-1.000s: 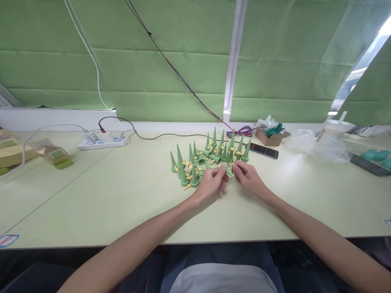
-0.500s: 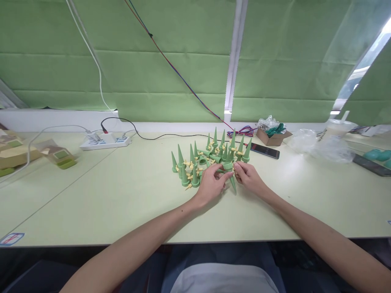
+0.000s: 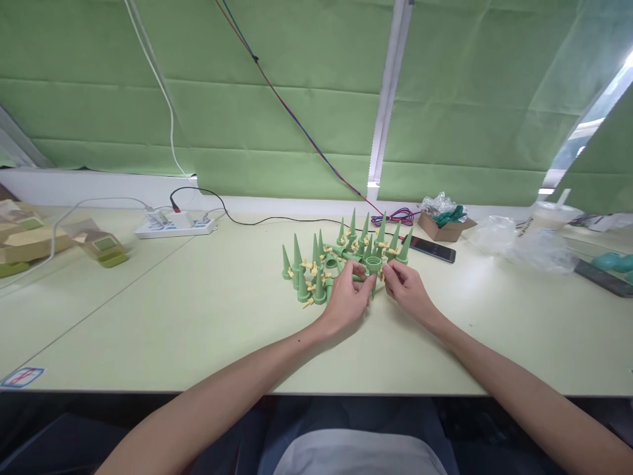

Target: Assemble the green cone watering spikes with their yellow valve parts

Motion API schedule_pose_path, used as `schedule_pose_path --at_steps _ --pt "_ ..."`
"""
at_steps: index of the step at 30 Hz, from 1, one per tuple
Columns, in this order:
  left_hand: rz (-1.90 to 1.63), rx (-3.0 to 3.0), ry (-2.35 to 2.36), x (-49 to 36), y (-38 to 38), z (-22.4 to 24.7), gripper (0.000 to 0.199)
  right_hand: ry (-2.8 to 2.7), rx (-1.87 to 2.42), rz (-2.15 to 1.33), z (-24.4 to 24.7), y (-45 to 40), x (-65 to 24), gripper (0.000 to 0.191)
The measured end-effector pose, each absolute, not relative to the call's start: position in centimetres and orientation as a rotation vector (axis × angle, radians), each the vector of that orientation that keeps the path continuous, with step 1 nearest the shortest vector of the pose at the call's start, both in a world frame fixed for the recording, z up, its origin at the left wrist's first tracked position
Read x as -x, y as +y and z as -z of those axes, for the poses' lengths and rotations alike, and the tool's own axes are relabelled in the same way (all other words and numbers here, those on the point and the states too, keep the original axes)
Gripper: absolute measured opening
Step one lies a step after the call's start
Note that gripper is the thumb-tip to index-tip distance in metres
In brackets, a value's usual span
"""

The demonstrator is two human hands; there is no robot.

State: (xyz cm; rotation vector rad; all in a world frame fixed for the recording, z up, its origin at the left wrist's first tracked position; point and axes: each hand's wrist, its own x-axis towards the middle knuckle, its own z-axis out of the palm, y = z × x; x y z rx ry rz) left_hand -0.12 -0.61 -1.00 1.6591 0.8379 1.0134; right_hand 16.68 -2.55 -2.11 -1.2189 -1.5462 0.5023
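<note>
My left hand [image 3: 347,295] is closed on a hollow green plastic cone [image 3: 374,262], held with its round open base up and its point down, partly behind the fingers. Beside the cone's rim, the fingers of my right hand [image 3: 408,290] are pinched together at what looks like a small yellow piece, mostly hidden by the fingertips. Just beyond my hands, several green cones [image 3: 297,254] stand point up with small yellow pieces [image 3: 307,265] on or around them. Among them lie green parts [image 3: 341,251] on their sides.
A phone [image 3: 429,249] and a small cardboard box [image 3: 445,227] lie behind my right hand. Farther right are a drink cup [image 3: 551,214], plastic bags and another dark phone [image 3: 603,277]. A white power strip [image 3: 175,226] and opened packages [image 3: 101,244] sit to the left.
The cone has tilted in my left hand, so its open round base now faces up toward me. My right hand stays pinched close beside it. The view has shifted slightly.
</note>
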Motion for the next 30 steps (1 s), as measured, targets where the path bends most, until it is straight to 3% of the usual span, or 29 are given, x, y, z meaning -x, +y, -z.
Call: schedule_pose_path --at_steps 10,30 --pt "-0.821 -1.266 0.785 -0.1 -0.1 0.2 0.067 -1.602 1.171 -0.525 1.7 -3.2 -16.6 0.035" --pt "-0.736 -1.476 0.542 0.7 -0.1 0.4 0.05 -1.615 1.202 -0.51 1.5 -3.2 -16.7 0.047"
